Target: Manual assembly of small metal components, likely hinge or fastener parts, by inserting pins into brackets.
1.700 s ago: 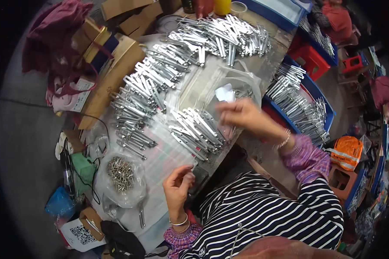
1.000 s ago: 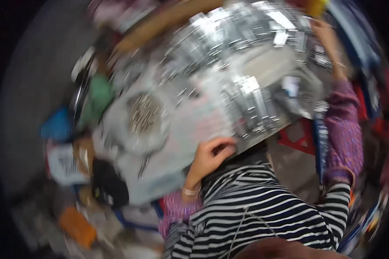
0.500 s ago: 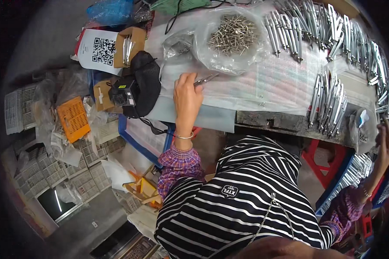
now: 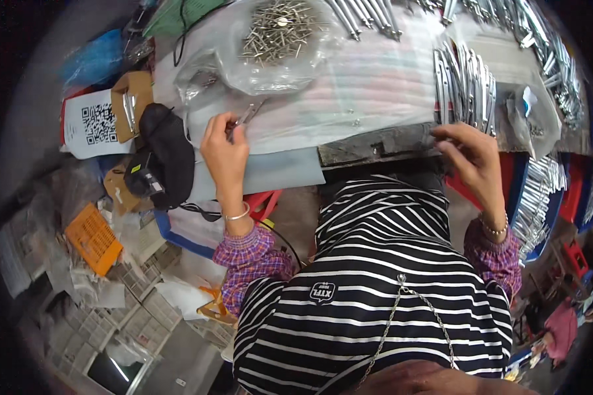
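Note:
My left hand (image 4: 225, 150) is closed round a slim silver metal part (image 4: 248, 114), whose narrow end points up and right over the table's wrapped surface. At the table's front edge, my right hand (image 4: 473, 161) has its thumb and forefinger drawn close in a pinch. Whatever lies between those fingertips is too small to make out. Just beyond it stands a bundle of long silver metal arms (image 4: 464, 82). Ahead of my left hand is a clear plastic bag (image 4: 263, 82), opened wide around a heap of metal pins with heads (image 4: 277, 36).
More silver arms (image 4: 369, 14) line the far edge and right side. A small clear bag (image 4: 524, 122) lies at the right corner, above a blue bin of metal parts (image 4: 537, 197). On the left sit a black pouch (image 4: 168, 148) and an open cardboard box (image 4: 132, 105).
My right hand has come from the far right, beside the small bag, to the front edge near the bundle. My left hand still holds the metal part. The whole view has shifted.

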Tool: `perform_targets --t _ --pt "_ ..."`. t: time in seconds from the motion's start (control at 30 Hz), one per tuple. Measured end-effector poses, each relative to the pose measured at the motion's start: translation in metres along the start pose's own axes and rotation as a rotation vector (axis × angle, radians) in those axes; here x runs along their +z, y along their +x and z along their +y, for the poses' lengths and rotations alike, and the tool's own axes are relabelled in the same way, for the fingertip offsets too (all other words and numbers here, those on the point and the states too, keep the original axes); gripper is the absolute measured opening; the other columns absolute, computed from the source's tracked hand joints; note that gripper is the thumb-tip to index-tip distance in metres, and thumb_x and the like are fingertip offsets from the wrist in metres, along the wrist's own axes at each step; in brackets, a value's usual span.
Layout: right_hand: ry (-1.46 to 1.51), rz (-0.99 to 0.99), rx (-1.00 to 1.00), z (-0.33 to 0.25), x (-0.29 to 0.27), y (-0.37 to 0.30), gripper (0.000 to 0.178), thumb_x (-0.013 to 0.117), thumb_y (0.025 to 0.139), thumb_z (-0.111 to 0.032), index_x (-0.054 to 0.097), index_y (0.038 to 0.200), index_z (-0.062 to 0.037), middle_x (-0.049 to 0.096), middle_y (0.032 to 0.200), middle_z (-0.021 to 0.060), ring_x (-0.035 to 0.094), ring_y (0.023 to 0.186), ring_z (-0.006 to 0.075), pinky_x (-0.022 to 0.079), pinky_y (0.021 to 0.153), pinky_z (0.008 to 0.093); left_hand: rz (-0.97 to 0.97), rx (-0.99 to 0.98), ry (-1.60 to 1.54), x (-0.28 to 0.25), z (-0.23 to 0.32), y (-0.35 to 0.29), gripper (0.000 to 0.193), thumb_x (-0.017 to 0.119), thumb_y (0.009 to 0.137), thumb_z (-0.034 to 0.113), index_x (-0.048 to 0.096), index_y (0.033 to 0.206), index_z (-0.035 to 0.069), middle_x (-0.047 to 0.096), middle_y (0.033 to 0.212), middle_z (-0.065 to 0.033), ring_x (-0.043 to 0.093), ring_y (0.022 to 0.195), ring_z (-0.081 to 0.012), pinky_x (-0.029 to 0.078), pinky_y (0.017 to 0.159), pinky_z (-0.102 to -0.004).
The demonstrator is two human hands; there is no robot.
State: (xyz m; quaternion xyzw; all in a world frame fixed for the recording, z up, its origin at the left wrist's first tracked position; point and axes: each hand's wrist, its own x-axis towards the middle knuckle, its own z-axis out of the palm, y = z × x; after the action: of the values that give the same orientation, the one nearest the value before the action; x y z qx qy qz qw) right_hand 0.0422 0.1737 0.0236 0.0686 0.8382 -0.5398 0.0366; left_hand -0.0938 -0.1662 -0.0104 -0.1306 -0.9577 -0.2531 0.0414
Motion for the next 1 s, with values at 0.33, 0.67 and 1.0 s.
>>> perform_targets --t 0.33,0.67,1.0 --pt "0.293 -0.165 -0.159 -0.023 0.066 0.018 0.024 0.057 0.079 -0.001 0.057 0.102 0.0037 0.062 0.092 0.013 0.06 0.082 0.0177 0.047 0.071 0.0269 -0.306 0.283 -0.88 0.029 0.116 -0.015 0.017 0.064 0.065 -0.006 0.062 0.082 -0.002 0.057 0.081 -0.0065 0.054 0.074 -0.0132 0.043 0.065 -0.0233" --pt "0.683 -0.157 0.242 -0.005 0.041 0.005 0.023 0.047 0.088 -0.007 0.05 0.108 0.0051 0.056 0.075 0.0058 0.052 0.067 0.0094 0.042 0.061 0.0204 0.262 0.003 -0.211 -0.003 -0.022 0.056 0.018 0.063 0.075 0.008 0.065 0.092 0.002 0.066 0.077 -0.0059 0.059 0.065 -0.0107 0.046 0.062 -0.0227" --pt "0.086 -0.011 0.02 0.009 0.036 0.015 0.012 0.057 0.08 -0.002 0.056 0.09 0.0033 0.052 0.071 0.0005 0.044 0.062 0.0063 0.036 0.054 0.0196 0.166 0.146 0.318 0.027 -0.06 0.106 0.021 0.062 0.065 0.013 0.064 0.083 0.002 0.062 0.083 -0.0164 0.059 0.079 -0.0337 0.045 0.069 -0.0392"
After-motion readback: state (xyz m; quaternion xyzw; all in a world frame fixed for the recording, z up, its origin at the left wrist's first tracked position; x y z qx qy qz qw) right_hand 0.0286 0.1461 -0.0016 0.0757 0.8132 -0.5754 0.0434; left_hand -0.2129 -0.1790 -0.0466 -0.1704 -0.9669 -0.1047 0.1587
